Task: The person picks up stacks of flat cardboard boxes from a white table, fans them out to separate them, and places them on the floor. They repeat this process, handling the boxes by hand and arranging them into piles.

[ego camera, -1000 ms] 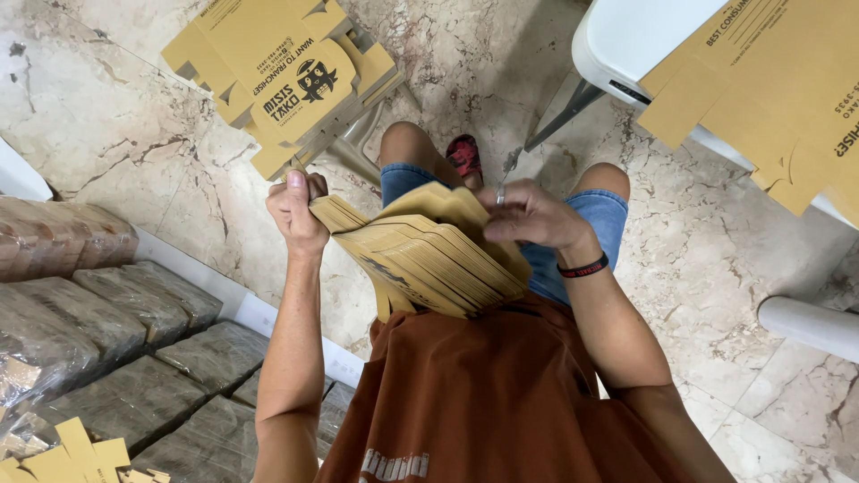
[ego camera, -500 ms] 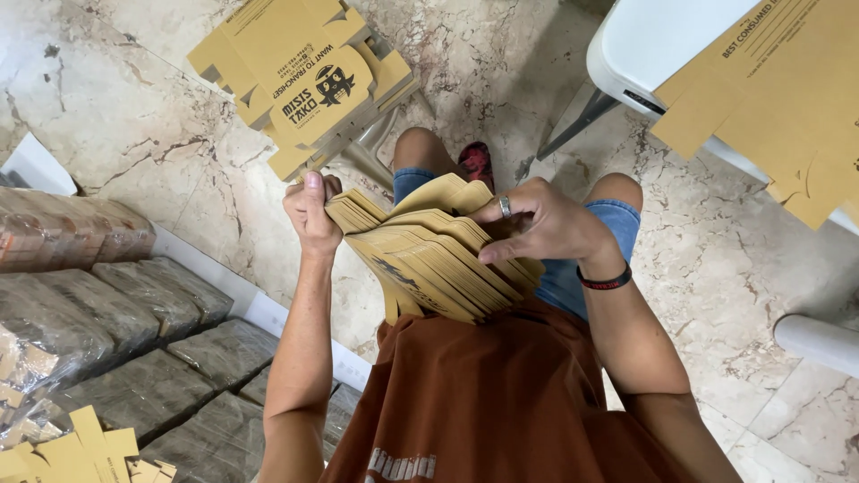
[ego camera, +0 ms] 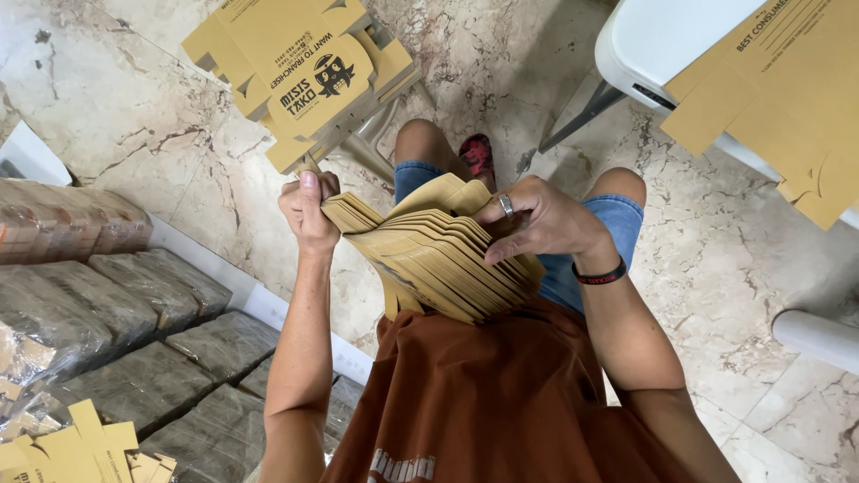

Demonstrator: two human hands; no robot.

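Note:
I hold a thick stack of flat brown cardboard box blanks (ego camera: pixel 438 259) against my lap, fanned out at the far edge. My left hand (ego camera: pixel 307 207) grips the stack's left end, thumb up. My right hand (ego camera: pixel 535 219), with a ring and a dark wristband, rests on top of the stack's right side with fingers spread over the sheets. Below are my knees in blue shorts and a red shoe.
A pile of printed cardboard blanks (ego camera: pixel 300 67) lies on a stool ahead. More blanks (ego camera: pixel 778 98) sit on a white chair (ego camera: pixel 662 40) at the right. Plastic-wrapped bundles (ego camera: pixel 107 313) fill the left. Loose blanks (ego camera: pixel 72 447) lie at bottom left. Marble floor (ego camera: pixel 743 268) all round.
My hands and the stack stay much the same; the right fingers have shifted slightly over the top sheets. The camera view has drifted a little.

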